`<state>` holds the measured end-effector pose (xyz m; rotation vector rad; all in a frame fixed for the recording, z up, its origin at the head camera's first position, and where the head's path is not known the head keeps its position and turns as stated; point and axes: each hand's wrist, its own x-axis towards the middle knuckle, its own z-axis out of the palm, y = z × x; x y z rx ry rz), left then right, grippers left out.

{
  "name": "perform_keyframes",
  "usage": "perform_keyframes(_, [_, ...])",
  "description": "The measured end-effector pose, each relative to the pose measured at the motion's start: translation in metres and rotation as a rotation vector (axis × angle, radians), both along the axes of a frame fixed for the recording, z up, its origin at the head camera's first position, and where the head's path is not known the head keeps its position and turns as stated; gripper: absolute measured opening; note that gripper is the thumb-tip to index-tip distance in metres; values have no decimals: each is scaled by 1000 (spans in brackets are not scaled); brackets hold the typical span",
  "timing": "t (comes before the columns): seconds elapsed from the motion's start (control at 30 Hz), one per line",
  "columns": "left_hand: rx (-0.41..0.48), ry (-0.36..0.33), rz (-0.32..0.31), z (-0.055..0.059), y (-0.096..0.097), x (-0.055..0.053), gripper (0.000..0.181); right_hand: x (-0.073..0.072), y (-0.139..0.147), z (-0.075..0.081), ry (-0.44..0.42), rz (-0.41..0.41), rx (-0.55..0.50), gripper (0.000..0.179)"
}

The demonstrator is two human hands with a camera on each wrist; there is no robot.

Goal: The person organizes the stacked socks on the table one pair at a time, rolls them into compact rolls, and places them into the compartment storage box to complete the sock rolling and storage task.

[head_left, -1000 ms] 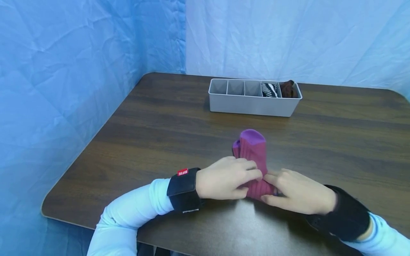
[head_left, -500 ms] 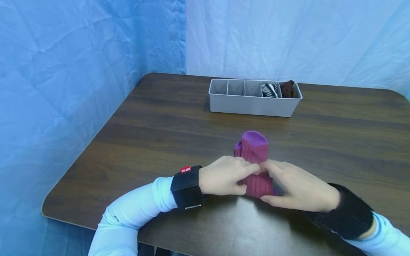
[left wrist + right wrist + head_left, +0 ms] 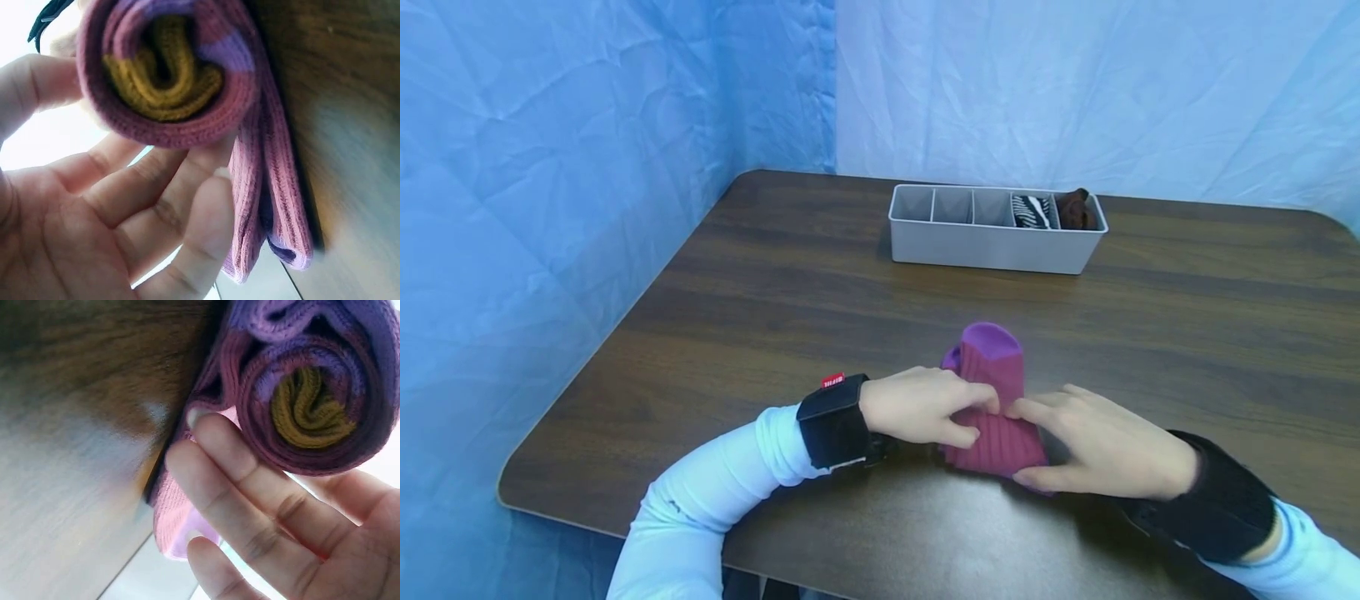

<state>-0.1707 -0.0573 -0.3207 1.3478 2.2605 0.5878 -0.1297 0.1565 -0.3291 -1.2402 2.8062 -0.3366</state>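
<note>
A pair of ribbed maroon socks (image 3: 996, 446) lies at the front of the table, its near part wound into a thick roll and its purple far ends (image 3: 991, 340) flat. My left hand (image 3: 928, 404) holds the roll's left side with bent fingers. On the other side, my right hand (image 3: 1097, 446) grips it, thumb at the near edge and fingers over the top. Both wrist views look into the roll's ends, where a mustard core (image 3: 165, 100) shows inside maroon and purple layers. In the right wrist view, fingertips (image 3: 190, 465) reach beneath the roll beside the unrolled part.
Behind the socks stands a grey divided box (image 3: 985, 248). Its right compartments hold a black-and-white striped bundle (image 3: 1032, 212) and a brown bundle (image 3: 1077, 210). Blue fabric (image 3: 625, 125) hangs along the left and back edges of the dark wooden table (image 3: 760, 275).
The socks' purple far ends have drawn nearer to me. My right fingers reached farther over the roll, then came back a little. My left hand has shifted slightly left, showing more of the roll.
</note>
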Motion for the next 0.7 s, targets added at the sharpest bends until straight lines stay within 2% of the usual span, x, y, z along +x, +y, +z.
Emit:
perform_keyframes(0.07, [-9,22,9,0,0,1,27,0,0,0,-6,-3,14,51])
perform_keyframes(0.13, [-9,97,19,0,1,2,26,-1,-1,0,-11,-4,25,50])
perform_keyframes(0.3, [36,413,15,4,2,10,22,-2,-1,1,-26,12,26,32])
perform_keyframes(0.4, [24,551,-11,7,1,17,29,-2,-1,2,-56,23,5,23])
perform_keyframes(0.47, [-4,604,-26,8,2,20,36,-2,-2,2,-66,21,5,20])
perform_keyframes(0.57, [-33,638,-32,6,3,23,46,-1,-1,3,-72,3,31,20])
perform_keyframes(0.7, [-25,657,-36,3,4,22,45,-1,-1,4,-57,-17,62,20])
